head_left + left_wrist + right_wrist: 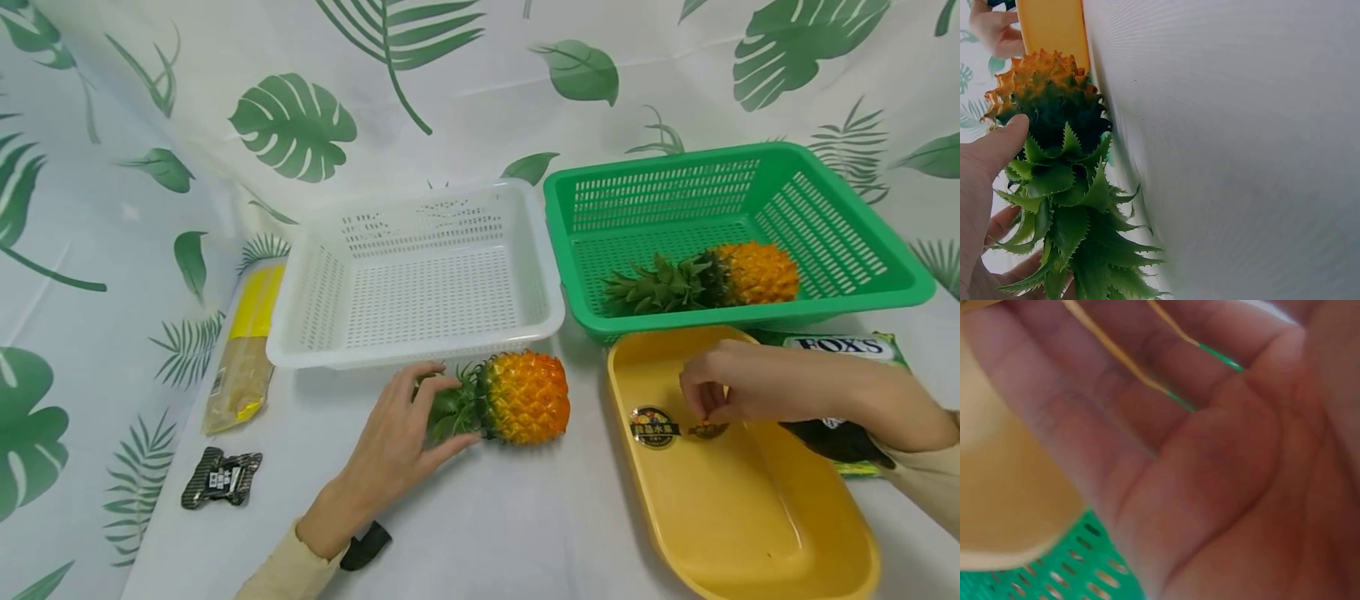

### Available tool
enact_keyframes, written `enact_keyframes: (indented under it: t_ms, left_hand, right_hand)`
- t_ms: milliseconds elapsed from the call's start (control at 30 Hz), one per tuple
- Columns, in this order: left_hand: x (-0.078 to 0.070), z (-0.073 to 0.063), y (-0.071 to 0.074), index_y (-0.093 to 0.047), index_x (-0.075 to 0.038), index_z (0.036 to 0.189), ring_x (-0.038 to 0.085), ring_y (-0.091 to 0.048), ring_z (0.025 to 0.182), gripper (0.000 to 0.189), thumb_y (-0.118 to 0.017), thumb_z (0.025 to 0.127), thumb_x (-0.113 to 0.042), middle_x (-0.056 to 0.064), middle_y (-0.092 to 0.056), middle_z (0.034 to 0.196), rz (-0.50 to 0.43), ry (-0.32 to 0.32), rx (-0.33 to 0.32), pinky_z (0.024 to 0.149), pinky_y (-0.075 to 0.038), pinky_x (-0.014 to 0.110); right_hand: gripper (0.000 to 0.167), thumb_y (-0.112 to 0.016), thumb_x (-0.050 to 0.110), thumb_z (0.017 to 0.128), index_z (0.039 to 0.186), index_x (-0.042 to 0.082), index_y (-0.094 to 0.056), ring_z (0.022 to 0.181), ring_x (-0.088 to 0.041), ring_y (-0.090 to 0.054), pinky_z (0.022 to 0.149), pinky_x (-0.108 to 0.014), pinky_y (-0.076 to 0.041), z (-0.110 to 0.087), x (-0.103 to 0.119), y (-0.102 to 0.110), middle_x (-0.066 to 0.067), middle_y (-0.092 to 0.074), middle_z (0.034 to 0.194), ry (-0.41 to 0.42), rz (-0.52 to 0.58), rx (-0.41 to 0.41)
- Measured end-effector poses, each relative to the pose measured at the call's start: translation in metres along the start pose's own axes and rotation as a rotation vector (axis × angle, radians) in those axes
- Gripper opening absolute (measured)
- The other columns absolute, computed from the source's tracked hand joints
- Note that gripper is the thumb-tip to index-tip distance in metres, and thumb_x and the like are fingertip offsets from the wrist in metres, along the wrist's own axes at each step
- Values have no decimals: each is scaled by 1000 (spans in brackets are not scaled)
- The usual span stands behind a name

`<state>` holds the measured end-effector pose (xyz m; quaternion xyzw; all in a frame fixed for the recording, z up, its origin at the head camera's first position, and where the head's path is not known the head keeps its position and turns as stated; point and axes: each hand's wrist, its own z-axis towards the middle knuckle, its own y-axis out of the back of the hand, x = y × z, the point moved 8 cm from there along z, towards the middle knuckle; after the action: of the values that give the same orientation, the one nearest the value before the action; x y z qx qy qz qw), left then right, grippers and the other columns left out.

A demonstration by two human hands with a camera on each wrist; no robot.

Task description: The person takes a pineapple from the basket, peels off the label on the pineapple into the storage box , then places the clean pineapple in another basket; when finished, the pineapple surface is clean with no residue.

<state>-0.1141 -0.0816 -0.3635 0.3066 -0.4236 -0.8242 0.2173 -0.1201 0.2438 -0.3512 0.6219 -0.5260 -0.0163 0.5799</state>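
My left hand [405, 429] curls round the leafy crown of a toy pineapple [528, 396] lying on the white cloth. In the left wrist view the thumb rests by the base of the orange pineapple [1047, 87], and the other fingers pass behind its green leaves. Over the yellow basin [750, 517], my right hand [750, 383] has its fingertips drawn together on a small dark-and-gold fruit label [708, 430]. A similar round label [652, 427] lies flat in the basin to its left. The right wrist view shows mainly the palm [1222, 475], blurred.
A white basket [427, 292] stands behind the left hand. Beside it, a green basket [750, 321] holds another toy pineapple [757, 273]. A yellow-and-clear packet [243, 350] and a small black wrapped item [221, 478] lie at left. A green FOX'S packet [847, 344] is partly hidden by the right arm.
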Motion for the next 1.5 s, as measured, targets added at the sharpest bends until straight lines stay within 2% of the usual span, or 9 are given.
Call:
enact_keyframes:
  t_ms: [300, 533, 767, 1033, 1300, 1500]
  left_hand:
    - [0, 1, 0, -58, -7, 129, 37, -59, 121, 69, -91, 81, -42, 21, -55, 136, -2, 4, 2, 99, -52, 52]
    - [1, -1, -1, -58, -7, 129, 37, -59, 121, 68, -92, 80, -41, 21, -54, 137, -2, 17, 6, 99, -52, 52]
    - [1, -1, -1, -58, -7, 128, 37, -59, 121, 68, -92, 80, -41, 21, -55, 137, -3, 21, 12, 99, -52, 52]
    - [1, -1, -1, -58, -7, 129, 36, -59, 121, 69, -92, 80, -40, 21, -54, 137, -6, 22, 15, 99, -52, 52]
    - [0, -1, 0, -58, -6, 129, 37, -59, 121, 69, -92, 80, -42, 21, -55, 136, -1, 10, 7, 100, -51, 52]
    - [1, -1, 0, -58, -6, 129, 37, -58, 122, 70, -92, 80, -42, 21, -54, 137, 2, 13, 13, 100, -51, 51]
  right_hand:
    - [29, -78, -3, 89, 82, 21, -64, 68, 2, -51, 59, -24, -48, 1, -12, -15, 19, -58, 78, -41, 54, 94]
    - [29, -82, 0, 87, 80, 21, -63, 64, 3, -47, 56, -23, -45, 3, -16, -20, 19, -54, 73, -52, 12, 58]
    - [32, -84, 0, 85, 76, 20, -61, 61, 2, -42, 56, -23, -40, 5, -21, -24, 16, -50, 69, -102, -22, 26]
    - [34, -85, -2, 83, 75, 20, -60, 61, 1, -42, 55, -25, -40, 7, -20, -25, 15, -49, 69, -111, -59, 1]
    - [41, -85, -12, 74, 72, 19, -59, 61, 2, -39, 54, -25, -38, 8, -18, -24, 15, -48, 68, -69, -118, -35]
    - [48, -76, -23, 69, 71, 20, -53, 62, 0, -28, 56, -27, -27, 8, -17, -23, 15, -37, 67, -52, -116, -52]
